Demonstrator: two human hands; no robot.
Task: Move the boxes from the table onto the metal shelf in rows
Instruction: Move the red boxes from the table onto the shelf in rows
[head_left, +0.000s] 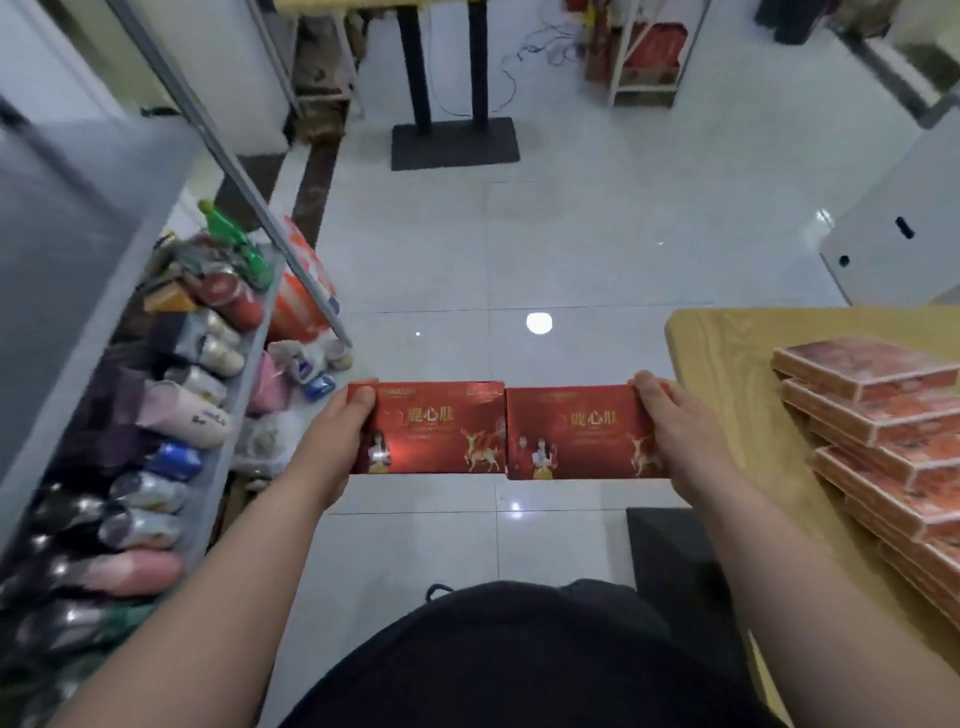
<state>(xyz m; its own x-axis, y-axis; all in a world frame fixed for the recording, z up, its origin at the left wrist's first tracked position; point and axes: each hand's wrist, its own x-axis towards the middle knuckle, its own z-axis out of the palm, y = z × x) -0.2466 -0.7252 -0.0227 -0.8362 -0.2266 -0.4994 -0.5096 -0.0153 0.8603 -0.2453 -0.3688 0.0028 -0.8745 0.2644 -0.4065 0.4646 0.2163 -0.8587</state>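
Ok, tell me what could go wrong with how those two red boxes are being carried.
The two red printed boxes are pinched end to end between the left hand and right hand, over bare white floor tiles; the joint could buckle and drop both. The metal shelf on the left looks crowded with cans.

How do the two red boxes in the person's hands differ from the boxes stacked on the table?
The two red boxes are held upright in the air, pressed end to end between the left hand and the right hand; the stacked boxes lie flat on the wooden table. The held ones are deep red with a gold deer; the stacked ones look paler orange-red with light edges. Both kinds are flat rectangular cartons.
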